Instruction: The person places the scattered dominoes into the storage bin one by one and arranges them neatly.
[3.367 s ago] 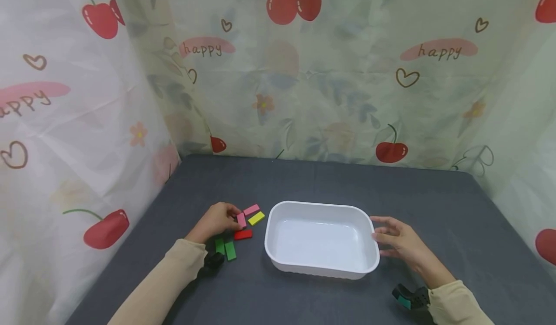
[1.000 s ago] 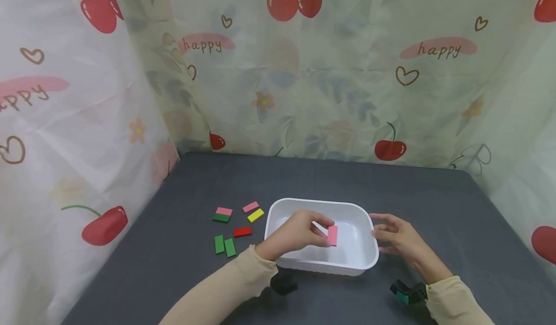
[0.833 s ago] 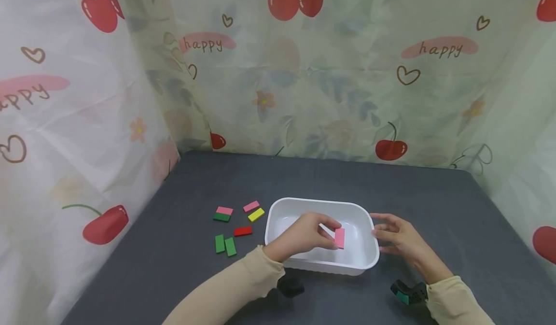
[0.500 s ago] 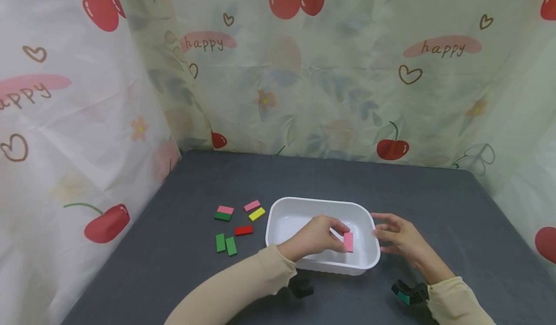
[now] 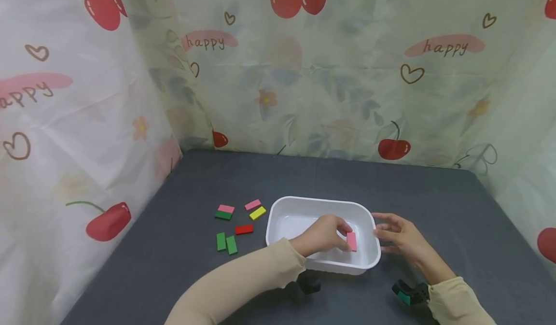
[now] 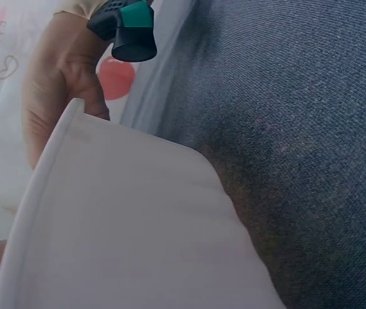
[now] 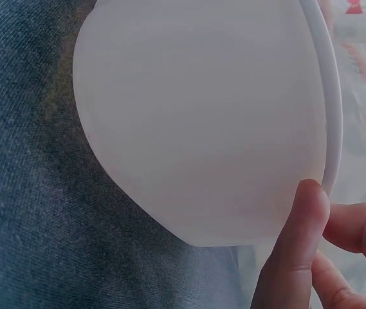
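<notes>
A white plastic tub [image 5: 304, 202] stands on the dark table. Reaching over its near side, my left hand [image 5: 327, 233] pinches a pink block [image 5: 352, 242] between thumb and fingers, inside the tub near its right end. The block stands upright; whether it touches the floor of the tub I cannot tell. My right hand [image 5: 401, 240] rests its spread, relaxed fingers against the tub's right end. In the right wrist view the thumb [image 7: 301, 225] lies on the outer wall by the rim. The left wrist view shows the tub's outer wall [image 6: 125, 219], with the block hidden.
Left of the tub lie loose blocks: a pink one [image 5: 226, 209] against a green one [image 5: 223, 215], another pink [image 5: 253, 204], a yellow [image 5: 257, 213], a red [image 5: 244, 229], and two more green [image 5: 221, 242]. Printed curtains [image 5: 330, 88] enclose the table [image 5: 347, 175].
My left hand has carried the pink block from the group at left into the tub, then further right and slightly down. My right hand has stayed at the tub's right end.
</notes>
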Action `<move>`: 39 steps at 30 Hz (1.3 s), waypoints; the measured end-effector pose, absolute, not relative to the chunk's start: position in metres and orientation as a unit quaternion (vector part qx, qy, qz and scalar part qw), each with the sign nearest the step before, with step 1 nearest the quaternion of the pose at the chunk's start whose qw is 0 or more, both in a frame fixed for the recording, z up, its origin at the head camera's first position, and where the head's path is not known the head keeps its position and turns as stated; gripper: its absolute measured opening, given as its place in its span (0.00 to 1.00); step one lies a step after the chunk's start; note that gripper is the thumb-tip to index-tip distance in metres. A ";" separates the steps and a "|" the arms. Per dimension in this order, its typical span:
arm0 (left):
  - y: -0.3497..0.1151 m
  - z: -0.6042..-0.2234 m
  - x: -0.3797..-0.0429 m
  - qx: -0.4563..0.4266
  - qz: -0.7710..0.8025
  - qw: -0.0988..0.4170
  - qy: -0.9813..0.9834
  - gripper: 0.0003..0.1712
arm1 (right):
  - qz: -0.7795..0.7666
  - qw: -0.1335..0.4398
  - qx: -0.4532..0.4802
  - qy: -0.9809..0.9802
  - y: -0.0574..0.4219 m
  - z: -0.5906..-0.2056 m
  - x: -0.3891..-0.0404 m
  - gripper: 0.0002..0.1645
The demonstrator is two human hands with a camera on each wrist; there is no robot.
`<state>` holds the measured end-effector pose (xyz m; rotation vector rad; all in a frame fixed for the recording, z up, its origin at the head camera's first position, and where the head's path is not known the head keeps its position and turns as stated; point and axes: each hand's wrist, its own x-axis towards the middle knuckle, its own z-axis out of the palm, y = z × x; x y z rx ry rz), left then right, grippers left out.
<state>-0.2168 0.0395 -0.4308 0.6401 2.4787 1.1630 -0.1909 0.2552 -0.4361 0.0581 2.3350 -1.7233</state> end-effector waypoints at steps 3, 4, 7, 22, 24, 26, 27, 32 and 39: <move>0.042 -0.434 -0.218 0.231 0.400 0.161 0.873 0.17 | -0.589 0.118 0.022 0.799 0.255 -0.436 -0.191 0.38; 0.042 -0.434 -0.218 0.232 0.395 0.160 0.874 0.16 | -0.589 0.117 0.023 0.799 0.255 -0.436 -0.191 0.37; 0.045 -0.436 -0.217 0.234 0.379 0.154 0.882 0.15 | -0.587 0.115 0.025 0.801 0.255 -0.436 -0.191 0.37; 0.052 -0.442 -0.212 0.224 0.310 0.140 0.913 0.16 | -0.584 0.113 0.020 0.803 0.254 -0.436 -0.191 0.37; 0.053 -0.444 -0.213 0.226 0.298 0.137 0.917 0.16 | -0.585 0.114 0.020 0.803 0.254 -0.435 -0.191 0.37; 0.054 -0.445 -0.213 0.226 0.291 0.136 0.920 0.16 | -0.586 0.115 0.019 0.802 0.254 -0.435 -0.191 0.37; 0.054 -0.445 -0.213 0.224 0.291 0.136 0.920 0.16 | -0.585 0.115 0.018 0.802 0.254 -0.435 -0.191 0.37; 0.056 -0.448 -0.214 0.199 0.296 0.145 0.923 0.17 | -0.584 0.111 0.014 0.804 0.254 -0.434 -0.191 0.37; 0.057 -0.450 -0.214 0.198 0.294 0.137 0.925 0.18 | -0.581 0.114 0.013 0.806 0.253 -0.433 -0.190 0.37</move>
